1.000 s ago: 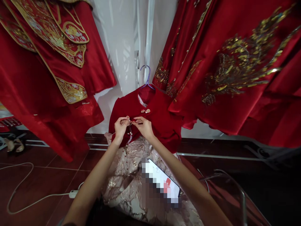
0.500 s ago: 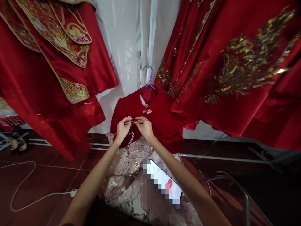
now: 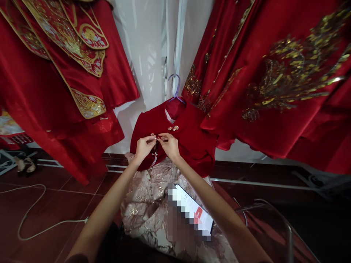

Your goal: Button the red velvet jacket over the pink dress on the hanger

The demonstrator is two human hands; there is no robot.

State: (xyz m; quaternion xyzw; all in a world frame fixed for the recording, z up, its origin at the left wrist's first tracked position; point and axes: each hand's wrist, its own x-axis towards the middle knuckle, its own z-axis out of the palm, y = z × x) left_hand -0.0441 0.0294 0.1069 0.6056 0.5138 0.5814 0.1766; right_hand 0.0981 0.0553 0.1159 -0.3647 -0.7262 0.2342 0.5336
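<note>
A red velvet top (image 3: pixel 192 128) hangs in front of me on a purple hanger (image 3: pixel 177 91), a pearl-and-gold frog button (image 3: pixel 173 128) fastened below its collar. Lower on its front, my left hand (image 3: pixel 143 149) pinches one side of a small beaded frog button. Closed fingertips of my right hand (image 3: pixel 170 147) meet it from the other side; the button itself is mostly hidden between them. From there a beaded tassel (image 3: pixel 155 157) dangles over the pale floral brocade skirt (image 3: pixel 137 212). A lit phone (image 3: pixel 204 215), partly blurred out, lies on the brocade below my right forearm.
Red gold-embroidered garments (image 3: pixel 87 102) hang at the left, and a red sequined gown (image 3: pixel 274 95) at the right. A white cable (image 3: pixel 24 219) crosses the tiled floor. Sandals (image 3: pixel 30 166) stand far left. A curved metal frame (image 3: pixel 289 233) is at lower right.
The view has shifted slightly, so everything sits a little to the right. My fingertips have shifted slightly at the beaded button, still pinched together.
</note>
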